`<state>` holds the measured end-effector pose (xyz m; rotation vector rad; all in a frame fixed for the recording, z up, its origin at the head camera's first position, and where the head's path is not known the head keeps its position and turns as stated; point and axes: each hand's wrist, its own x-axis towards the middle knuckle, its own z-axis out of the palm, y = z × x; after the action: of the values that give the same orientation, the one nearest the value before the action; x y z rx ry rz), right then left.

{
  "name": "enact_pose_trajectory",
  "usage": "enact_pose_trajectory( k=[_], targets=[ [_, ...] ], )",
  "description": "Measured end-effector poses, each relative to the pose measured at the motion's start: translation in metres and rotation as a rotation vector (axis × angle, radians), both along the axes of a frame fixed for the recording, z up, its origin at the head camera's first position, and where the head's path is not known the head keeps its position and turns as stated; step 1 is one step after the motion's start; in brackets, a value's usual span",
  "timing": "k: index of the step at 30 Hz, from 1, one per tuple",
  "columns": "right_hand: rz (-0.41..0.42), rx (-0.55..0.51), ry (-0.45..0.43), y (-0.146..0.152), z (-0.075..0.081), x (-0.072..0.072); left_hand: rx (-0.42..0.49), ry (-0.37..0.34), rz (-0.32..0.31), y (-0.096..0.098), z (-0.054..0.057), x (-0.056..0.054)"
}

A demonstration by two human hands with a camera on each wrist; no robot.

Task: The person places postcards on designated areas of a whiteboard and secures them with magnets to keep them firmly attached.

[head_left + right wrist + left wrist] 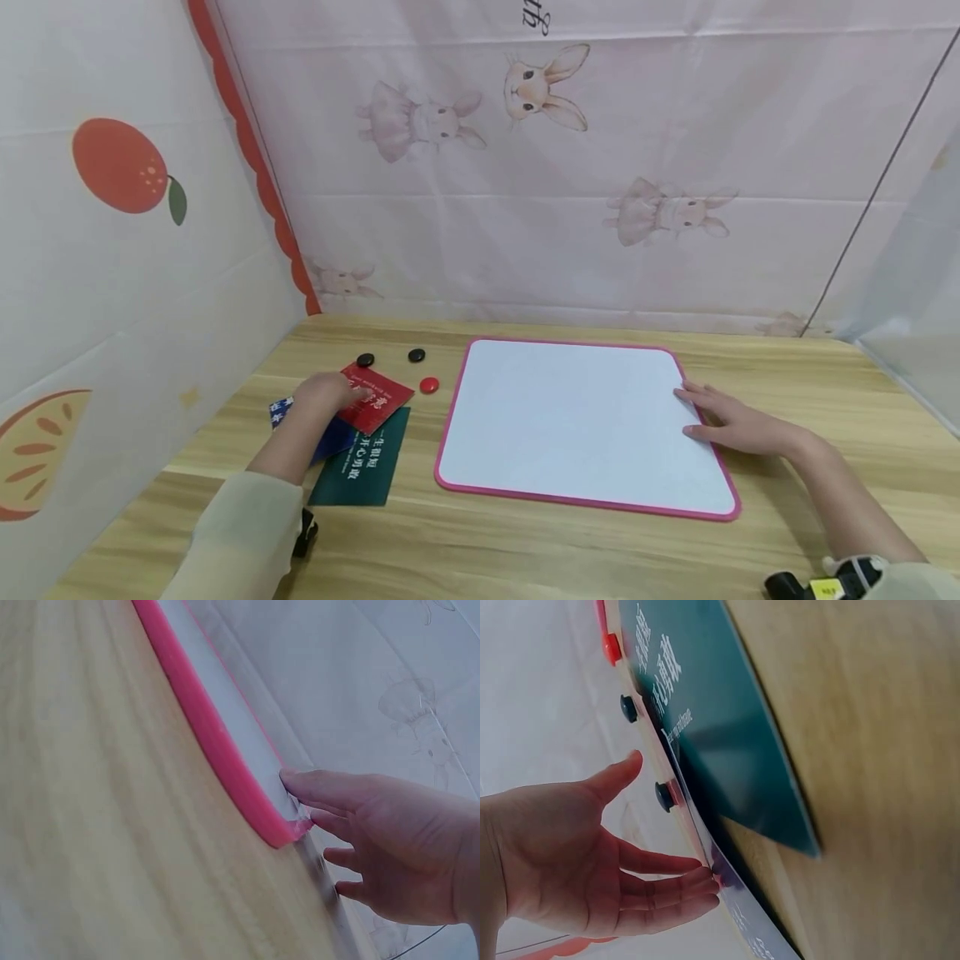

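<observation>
My left hand (324, 392) is over the cards at the left, thumb spread and fingers fairly straight. In the left wrist view its fingertips are right at the cards' edge. The red card (382, 402) with pale writing lies partly beneath that hand. Under it are a dark green card (360, 471) with white writing and a blue card (335, 440), partly hidden. My right hand (738, 423) rests on the right edge of a whiteboard (577, 421) with a pink frame (210, 742). Its thumb and a fingertip lie on the white surface, the other fingers extended beside the rim.
Two black round magnets (417, 355) and a red round magnet (429, 385) sit behind the cards. The wooden table (510, 550) meets a rabbit-print curtain (480, 250) at the back and a fruit-print curtain (150, 308) at the left.
</observation>
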<state>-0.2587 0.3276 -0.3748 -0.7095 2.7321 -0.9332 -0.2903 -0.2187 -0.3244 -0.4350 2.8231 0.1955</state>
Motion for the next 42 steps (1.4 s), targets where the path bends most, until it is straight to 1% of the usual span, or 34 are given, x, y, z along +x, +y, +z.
enact_pose_trajectory(
  k=[3,5,10,12,15,18,20,22,25,28,30,33,35,38,39,41,42],
  targets=[
    [-0.011,0.013,-0.034,0.000,0.000,0.000,0.010,0.008,0.000,0.000,-0.001,0.000],
    [-0.010,0.015,-0.038,0.000,0.000,0.000,0.008,0.014,0.003,0.000,-0.002,0.000],
    [-0.009,0.010,-0.042,-0.001,0.000,0.000,-0.016,0.023,0.047,0.001,-0.005,-0.002],
    [-0.012,0.012,-0.044,0.000,-0.001,-0.001,-0.027,0.021,0.041,0.001,-0.007,-0.002],
    [-0.011,0.014,-0.041,0.000,-0.001,-0.001,-0.029,0.013,0.008,-0.001,-0.008,-0.002],
    [-0.009,0.012,-0.044,-0.001,-0.001,-0.001,-0.003,0.008,-0.014,-0.004,-0.007,-0.001],
    [-0.009,0.009,-0.045,-0.001,0.000,-0.001,0.024,0.005,-0.003,-0.005,-0.006,-0.001],
    [-0.010,0.011,-0.045,-0.001,0.000,-0.001,0.067,0.006,0.025,-0.006,-0.006,-0.001],
    [-0.010,0.012,-0.045,-0.001,0.001,-0.001,0.083,-0.014,0.030,-0.008,-0.005,-0.002],
    [-0.009,0.010,-0.045,-0.001,0.001,-0.001,0.085,-0.050,0.005,-0.011,-0.003,-0.003],
    [-0.009,0.007,-0.046,-0.001,0.001,-0.001,0.069,-0.081,-0.048,-0.014,0.000,-0.004],
    [-0.008,0.008,-0.045,-0.001,0.001,-0.001,0.076,-0.113,-0.094,-0.017,0.004,-0.003],
    [-0.008,0.009,-0.044,-0.001,0.001,-0.001,0.074,-0.116,-0.120,-0.017,0.007,-0.002],
    [-0.011,0.010,-0.045,-0.001,0.001,-0.001,0.065,-0.093,-0.121,-0.014,0.006,0.000],
    [-0.012,0.011,-0.045,0.000,0.001,-0.001,0.059,-0.082,-0.112,-0.013,0.005,0.000],
    [-0.012,0.012,-0.044,0.000,0.001,-0.002,0.047,-0.060,-0.077,-0.009,0.002,0.000],
    [-0.011,0.013,-0.043,0.000,0.000,-0.002,0.047,-0.047,-0.043,-0.008,0.000,0.000]
  ],
)
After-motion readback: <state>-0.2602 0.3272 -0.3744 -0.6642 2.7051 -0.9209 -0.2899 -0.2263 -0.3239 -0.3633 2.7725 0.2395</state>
